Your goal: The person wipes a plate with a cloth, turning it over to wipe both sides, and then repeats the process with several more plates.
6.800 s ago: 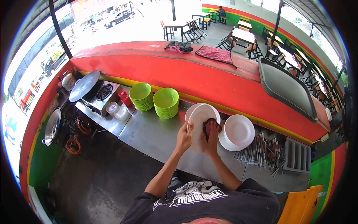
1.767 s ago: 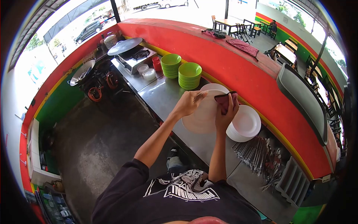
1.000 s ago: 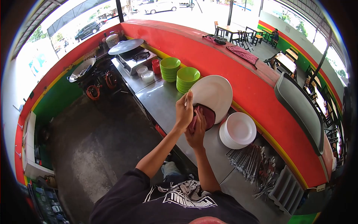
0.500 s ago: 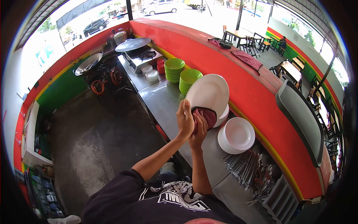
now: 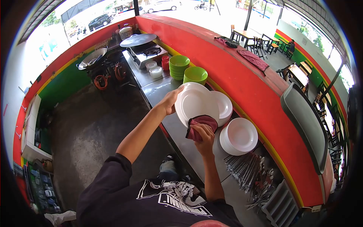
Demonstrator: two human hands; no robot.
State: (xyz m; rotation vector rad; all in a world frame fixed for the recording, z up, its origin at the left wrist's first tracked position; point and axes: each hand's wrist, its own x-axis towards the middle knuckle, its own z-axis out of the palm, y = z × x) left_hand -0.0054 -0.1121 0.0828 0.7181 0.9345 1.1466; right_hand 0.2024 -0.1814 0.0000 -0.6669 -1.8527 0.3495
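Fingers (image 5: 201, 129) holding one plate (image 5: 196, 100), one cloth (image 5: 207, 120), two green bowl stacks (image 5: 178, 68) beyond

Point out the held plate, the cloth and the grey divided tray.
Held plate (image 5: 197, 101): head view, on its inner face.
Cloth (image 5: 204, 120): head view, on the part above the fingers.
Grey divided tray (image 5: 281, 204): head view, mid-compartments.

Left hand (image 5: 171, 102) partly hidden, apparently behind the white plate (image 5: 193, 101)

Single head-worn view, wide-angle with darkened rim, faces forward and down over the wearer's shirt (image 5: 113, 196); tabletop (image 5: 160, 87) at close range, dining tables (image 5: 298, 75) well beyond.
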